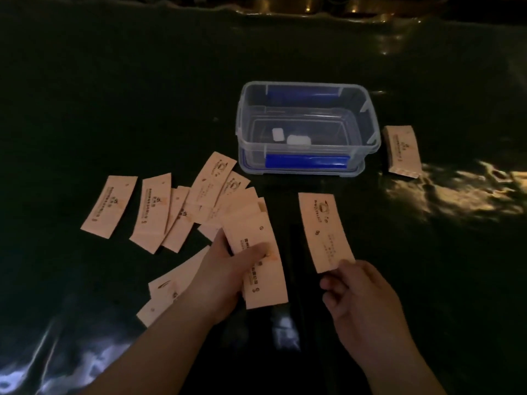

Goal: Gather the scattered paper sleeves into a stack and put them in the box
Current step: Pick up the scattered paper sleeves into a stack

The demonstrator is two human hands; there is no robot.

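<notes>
Several pale pink paper sleeves (151, 212) with dark print lie scattered on a dark table, left of centre. My left hand (228, 269) grips a small stack of sleeves (262, 269), thumb pressed on top. My right hand (359, 297) pinches the near end of a single sleeve (325, 232) that points away from me. Behind them stands a clear plastic box (368, 121) with blue latches, open, holding two small white items. A neat stack of sleeves (402, 151) lies just right of the box.
The table is covered in dark glossy sheeting (85, 109) with bright reflections at the right and near left. Two more sleeves (165, 292) lie under my left forearm. The scene is dim.
</notes>
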